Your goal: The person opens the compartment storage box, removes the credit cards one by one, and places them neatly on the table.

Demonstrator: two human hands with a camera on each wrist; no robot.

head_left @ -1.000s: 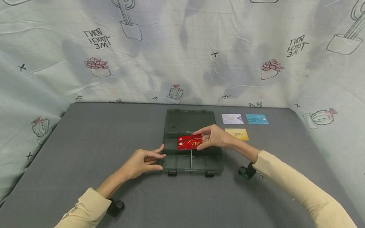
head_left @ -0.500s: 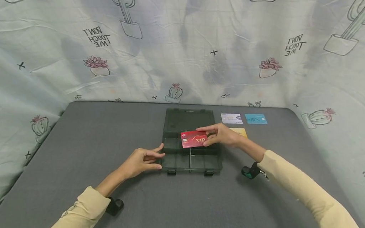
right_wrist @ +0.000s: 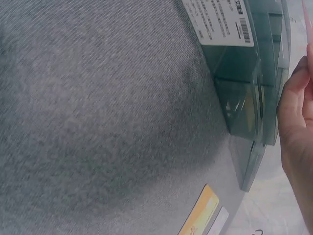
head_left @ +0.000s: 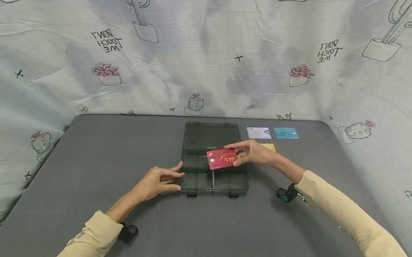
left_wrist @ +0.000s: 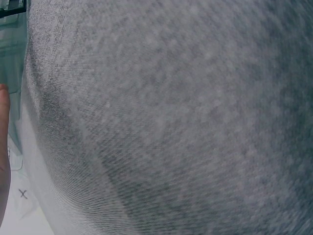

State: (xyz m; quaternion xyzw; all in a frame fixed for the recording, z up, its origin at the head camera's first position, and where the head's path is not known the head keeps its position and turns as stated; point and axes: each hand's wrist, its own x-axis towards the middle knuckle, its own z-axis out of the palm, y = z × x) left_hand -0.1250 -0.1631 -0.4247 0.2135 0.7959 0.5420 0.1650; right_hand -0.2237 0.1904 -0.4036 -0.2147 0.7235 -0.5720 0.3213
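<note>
In the head view a dark translucent plastic organizer box (head_left: 195,180) lies with its lid (head_left: 211,135) folded back on the grey table. My right hand (head_left: 255,153) pinches a red VIP card (head_left: 220,159) by its right end, thumb below and fingers above. The card is above the box's divided compartments. At the box's left side my left hand (head_left: 156,183) touches the edge with extended, spread fingers. The left wrist view shows only a finger (left_wrist: 4,132) and a bit of the box. In the right wrist view the box (right_wrist: 239,105) has a white label.
A silver card (head_left: 259,133) and a blue card (head_left: 286,133) lie right of the lid. A yellow card (head_left: 269,147) is partly covered by my right hand. A printed curtain (head_left: 172,66) hangs behind the grey table (head_left: 120,151).
My right hand has moved a little to the right over the box with the red card, covering more of the yellow card. The left hand stays at the box's edge.
</note>
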